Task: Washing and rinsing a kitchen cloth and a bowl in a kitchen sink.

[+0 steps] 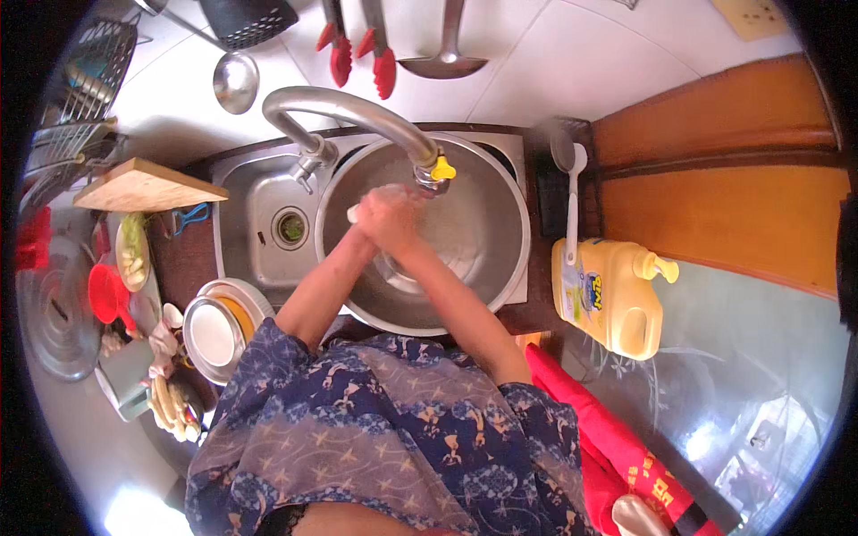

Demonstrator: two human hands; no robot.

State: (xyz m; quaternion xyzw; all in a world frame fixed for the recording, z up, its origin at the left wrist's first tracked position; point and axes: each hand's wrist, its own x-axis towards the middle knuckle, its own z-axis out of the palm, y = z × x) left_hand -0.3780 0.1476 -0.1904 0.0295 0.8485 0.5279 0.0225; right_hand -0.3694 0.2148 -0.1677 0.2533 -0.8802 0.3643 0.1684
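Beneath the spout of a steel faucet (348, 107), my two hands are pressed together over a large round metal basin (493, 281). My right hand (382, 216) lies across my left hand (406, 193) and covers most of it. A small white thing (353, 214) shows at the left edge of the hands; what it is cannot be made out. Blur hides the fingers. A yellow piece (443, 169) sits on the faucet's end, close above the hands. Some cloudy water appears to lie in the basin.
Left of the basin is a small sink bowl (258, 194) with green scraps in its drain (291, 228). Stacked bowls (213, 331), a wooden cutting board (151, 187) and a red scoop (107, 293) stand further left. A yellow pump jug (606, 295) stands right. Ladles and red-tipped tongs (340, 60) hang behind.
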